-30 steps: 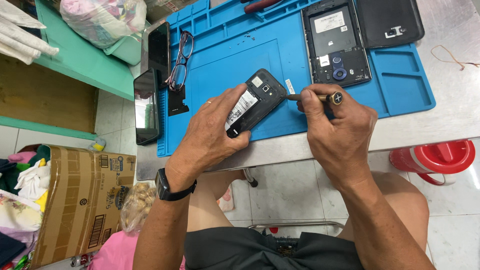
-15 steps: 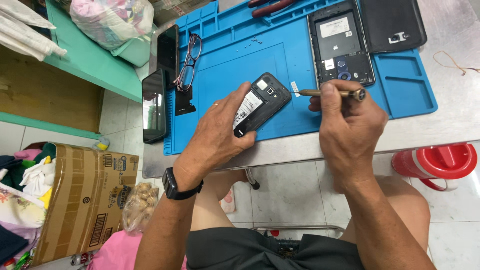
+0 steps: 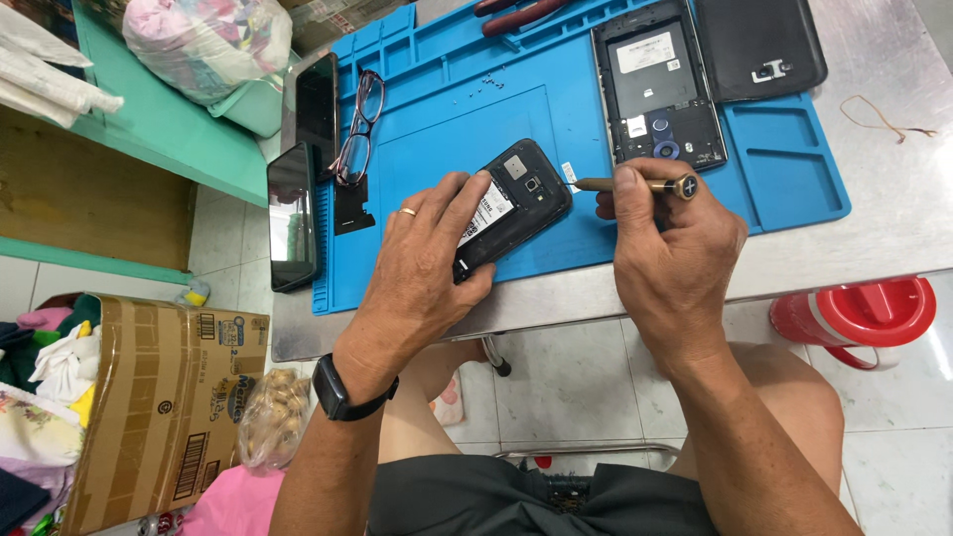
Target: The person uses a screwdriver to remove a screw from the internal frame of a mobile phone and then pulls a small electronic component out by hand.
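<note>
Now phone (image 3: pixel 516 203) under left grip (image 3: pixel 422 268)

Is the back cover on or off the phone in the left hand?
Off: the phone in the left hand shows bare inner frame and labelled battery.

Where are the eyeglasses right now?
The eyeglasses lie at the blue mat's left edge, beside two dark phones, up-left of the left hand.

Spectacles (image 3: pixel 355 129) lie beside two dark phones (image 3: pixel 293 213) (perhaps tablets), near a red jug (image 3: pixel 864 316).
</note>
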